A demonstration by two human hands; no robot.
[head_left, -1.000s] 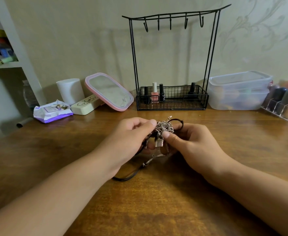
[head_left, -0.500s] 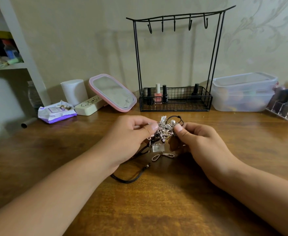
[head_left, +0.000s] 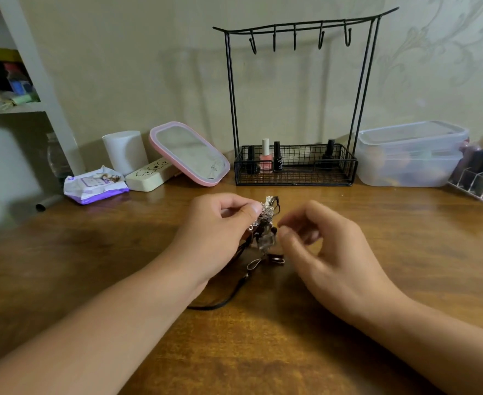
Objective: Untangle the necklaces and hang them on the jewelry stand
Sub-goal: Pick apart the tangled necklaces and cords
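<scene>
Head view: left hand [head_left: 220, 226] pinches tangled necklaces [head_left: 264, 223] above worktop [head_left: 263, 352]; right hand [head_left: 328, 252] just beside tangle, fingers loosely curled, holding nothing discernible; jewelry stand [head_left: 296, 101] behind, hooks bare.

You see wooden table [head_left: 263, 352] | pink-framed mirror [head_left: 190, 153] leaning, white cup [head_left: 125, 151] beside it | wipes pack [head_left: 95, 185] at left | lidded plastic box [head_left: 411, 155] at right | shelf [head_left: 9, 108] far left

Single head-worn view, facing forward and down, close over wooden table [head_left: 263, 352]
</scene>
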